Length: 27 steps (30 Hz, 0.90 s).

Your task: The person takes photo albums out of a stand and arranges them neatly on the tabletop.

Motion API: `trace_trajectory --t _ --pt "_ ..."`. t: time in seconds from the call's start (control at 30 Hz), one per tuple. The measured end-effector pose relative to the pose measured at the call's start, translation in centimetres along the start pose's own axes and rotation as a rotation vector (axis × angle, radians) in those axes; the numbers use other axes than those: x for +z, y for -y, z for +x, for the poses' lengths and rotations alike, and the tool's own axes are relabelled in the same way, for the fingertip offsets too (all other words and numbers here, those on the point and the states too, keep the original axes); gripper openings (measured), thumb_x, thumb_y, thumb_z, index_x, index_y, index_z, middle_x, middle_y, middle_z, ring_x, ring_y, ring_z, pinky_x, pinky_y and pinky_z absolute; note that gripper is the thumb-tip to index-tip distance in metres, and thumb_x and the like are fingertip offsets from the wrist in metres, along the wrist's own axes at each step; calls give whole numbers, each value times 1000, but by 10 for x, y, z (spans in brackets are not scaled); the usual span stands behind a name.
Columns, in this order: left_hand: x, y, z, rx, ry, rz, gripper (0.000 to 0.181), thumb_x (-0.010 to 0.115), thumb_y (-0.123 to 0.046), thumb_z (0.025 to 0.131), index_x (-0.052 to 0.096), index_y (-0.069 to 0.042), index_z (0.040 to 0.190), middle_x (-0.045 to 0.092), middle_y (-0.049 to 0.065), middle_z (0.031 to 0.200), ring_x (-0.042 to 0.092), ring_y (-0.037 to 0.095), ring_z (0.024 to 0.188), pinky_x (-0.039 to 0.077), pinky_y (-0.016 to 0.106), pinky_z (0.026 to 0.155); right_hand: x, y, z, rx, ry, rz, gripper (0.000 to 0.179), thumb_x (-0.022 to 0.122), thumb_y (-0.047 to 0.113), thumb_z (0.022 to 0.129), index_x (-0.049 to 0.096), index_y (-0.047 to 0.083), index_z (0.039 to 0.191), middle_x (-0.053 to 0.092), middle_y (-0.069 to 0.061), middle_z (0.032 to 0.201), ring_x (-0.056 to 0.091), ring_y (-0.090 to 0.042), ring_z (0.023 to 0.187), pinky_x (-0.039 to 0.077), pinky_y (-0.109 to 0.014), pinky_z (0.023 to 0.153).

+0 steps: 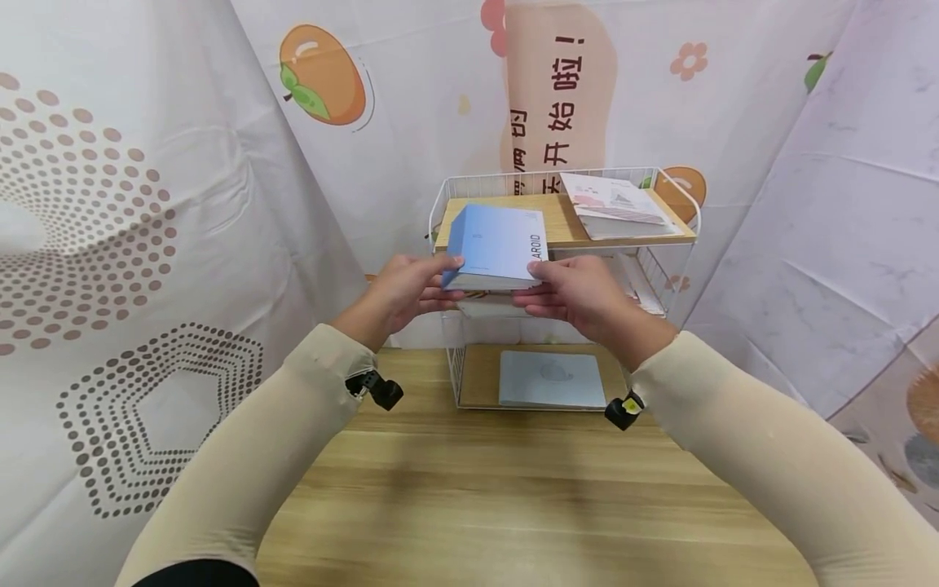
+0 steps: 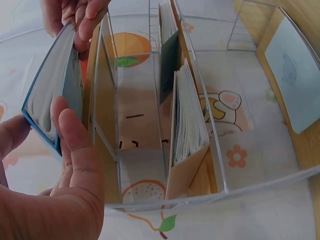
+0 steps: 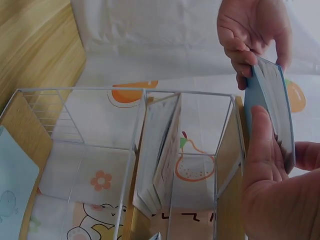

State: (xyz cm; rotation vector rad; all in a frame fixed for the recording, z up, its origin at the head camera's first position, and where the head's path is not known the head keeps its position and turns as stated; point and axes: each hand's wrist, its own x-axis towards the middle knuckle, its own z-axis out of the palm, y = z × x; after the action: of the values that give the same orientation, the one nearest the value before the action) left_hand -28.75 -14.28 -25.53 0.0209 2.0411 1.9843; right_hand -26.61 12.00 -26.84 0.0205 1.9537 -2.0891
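Note:
A blue and white photo album (image 1: pixel 499 240), with "AROID" legible on its cover, is held level at the front of the rack's top shelf. My left hand (image 1: pixel 411 293) grips its left side, thumb on the cover and fingers beneath. On the right side, my right hand (image 1: pixel 575 293) pinches it the same way. Both wrist views show the page edges of the album (image 2: pixel 52 85) between thumb and fingers. Whether its far edge touches the shelf board is hard to tell. A pale album with pink print (image 1: pixel 619 204) lies on the top shelf's right.
The white wire rack with wooden shelves (image 1: pixel 458 383) stands on a wood-grain table (image 1: pixel 513 497). A pale blue booklet (image 1: pixel 552 379) lies on the bottom shelf. Albums on the middle shelf, including a pinkish one (image 2: pixel 187 125), are partly hidden in the head view. Printed cloth (image 1: pixel 411 163) hangs behind.

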Motion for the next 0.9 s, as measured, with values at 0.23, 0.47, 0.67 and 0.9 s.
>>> trace_trajectory --t 0.23,0.47,0.67,0.9 --pt "-8 5 -7 18 7 98 63 78 -35 94 55 4 138 71 16 118 78 27 95 64 35 88 8 -9 -6 -15 -4 -21 40 65 31 104 63 -1 129 78 -18 107 79 -23 95 64 -33 83" --pt "-11 9 -17 41 -4 174 60 77 -36 94 59 4 136 70 20 124 78 21 87 64 34 87 12 -18 -11 -28 1 -52 40 66 33 103 66 3 130 78 -16 111 78 -25 101 63 -34 86" --pt "-13 14 -27 58 -23 226 58 76 -37 95 62 4 134 72 20 121 78 23 88 64 36 87 17 -27 -17 -44 1 -67 39 66 32 103 67 3 128 78 -16 110 76 -29 104 62 -39 90" --pt "-18 25 -39 91 -45 270 55 78 -36 94 64 4 129 74 20 117 79 27 91 64 37 85 25 -42 -23 -81 9 -75 37 66 32 103 69 2 125 79 -16 108 78 -28 100 64 -36 86"
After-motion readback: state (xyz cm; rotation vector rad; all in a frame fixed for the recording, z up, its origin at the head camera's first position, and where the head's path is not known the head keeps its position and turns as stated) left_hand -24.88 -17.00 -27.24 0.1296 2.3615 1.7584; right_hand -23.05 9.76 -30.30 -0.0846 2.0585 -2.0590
